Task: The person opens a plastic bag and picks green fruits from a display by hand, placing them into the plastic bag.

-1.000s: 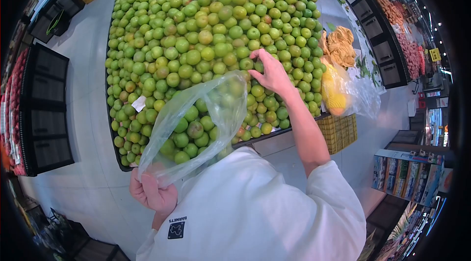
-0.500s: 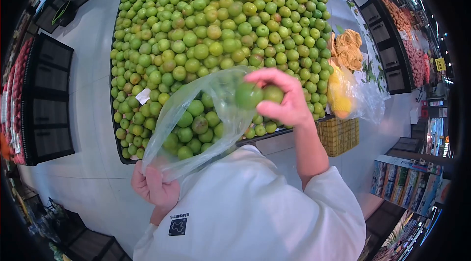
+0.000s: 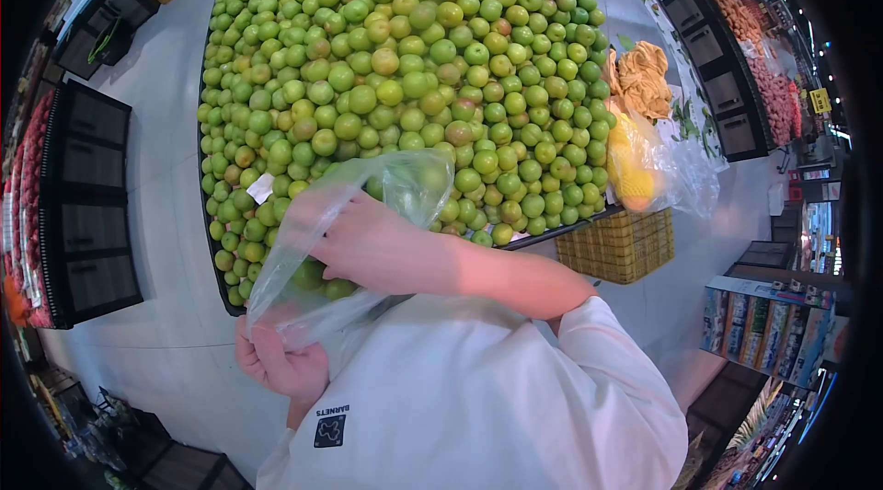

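Note:
My left hand (image 3: pixel 283 359) is closed on the near edge of a clear plastic bag (image 3: pixel 418 179), low at the left front of the fruit display. My right hand (image 3: pixel 354 237) reaches across from the right and lies at the bag's mouth, its fingers behind the filmy plastic. Those fingertips are hidden, and whether they still hold any fruit does not show. Round green fruit (image 3: pixel 336 288) shows through the bag beneath my right wrist. Beyond both hands spreads a big heap of loose green fruit (image 3: pixel 405 57), some with a yellow or reddish blush.
A dark rim (image 3: pixel 547 234) edges the display. On its right lie yellow fruit in a clear bag (image 3: pixel 635 172) and a crumpled tan cloth (image 3: pixel 646 80). Below stands a yellow crate (image 3: pixel 621 246). A white paper scrap (image 3: pixel 261 187) rests on the heap. Dark cabinets (image 3: pixel 92 205) stand left.
My right hand, which held two green fruits right of the bag, has swung left into the bag's mouth. Those fruits are now out of sight. My left hand keeps its hold on the bag.

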A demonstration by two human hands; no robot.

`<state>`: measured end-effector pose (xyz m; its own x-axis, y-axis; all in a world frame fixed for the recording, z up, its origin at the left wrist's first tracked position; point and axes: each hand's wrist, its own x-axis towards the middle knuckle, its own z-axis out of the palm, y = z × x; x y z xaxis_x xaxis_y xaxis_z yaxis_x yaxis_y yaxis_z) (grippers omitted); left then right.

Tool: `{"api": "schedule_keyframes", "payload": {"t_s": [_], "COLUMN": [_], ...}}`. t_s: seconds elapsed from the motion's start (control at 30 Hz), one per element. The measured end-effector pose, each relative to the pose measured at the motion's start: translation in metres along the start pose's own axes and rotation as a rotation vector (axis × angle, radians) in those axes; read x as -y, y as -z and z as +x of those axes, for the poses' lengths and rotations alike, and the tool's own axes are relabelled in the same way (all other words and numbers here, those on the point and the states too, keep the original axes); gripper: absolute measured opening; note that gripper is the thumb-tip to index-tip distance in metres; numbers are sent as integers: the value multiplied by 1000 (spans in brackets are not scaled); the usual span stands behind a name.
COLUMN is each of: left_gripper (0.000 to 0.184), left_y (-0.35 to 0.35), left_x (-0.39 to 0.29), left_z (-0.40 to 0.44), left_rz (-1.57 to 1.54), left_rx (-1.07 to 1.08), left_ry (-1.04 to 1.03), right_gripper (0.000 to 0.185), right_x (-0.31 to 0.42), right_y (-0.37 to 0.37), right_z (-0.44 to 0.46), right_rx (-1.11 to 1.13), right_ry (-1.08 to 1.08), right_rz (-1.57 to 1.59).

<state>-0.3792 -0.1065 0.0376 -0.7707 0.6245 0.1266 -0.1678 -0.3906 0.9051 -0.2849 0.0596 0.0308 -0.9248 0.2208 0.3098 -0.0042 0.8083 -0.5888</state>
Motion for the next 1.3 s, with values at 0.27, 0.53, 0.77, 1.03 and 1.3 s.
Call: {"api": "schedule_keyframes", "payload": {"t_s": [0.27, 0.53, 0.77, 1.03, 1.3], "left_gripper": [25, 26, 27, 15, 26], "left_y": [-14, -6, -4, 15, 22], "left_x": [3, 4, 5, 8, 10], "left_z": [6, 5, 6, 4, 1], "left_rz": [103, 31, 26, -57, -30], "left_rx": [-196, -116, -87, -8, 19], "left_ry": [-104, -64, -76, -44, 10], "right_gripper": [20, 31, 37, 37, 29], "right_x": [-17, -120, -117, -117, -148], "right_y": [87, 48, 46, 52, 58], "right_z": [-54, -97, -101, -101, -106], "right_rx": [-495, -364, -336, -379, -873], "right_ry": [-423, -739, -720, -707, -758], "right_rz": [146, -241, -213, -124, 620]}}
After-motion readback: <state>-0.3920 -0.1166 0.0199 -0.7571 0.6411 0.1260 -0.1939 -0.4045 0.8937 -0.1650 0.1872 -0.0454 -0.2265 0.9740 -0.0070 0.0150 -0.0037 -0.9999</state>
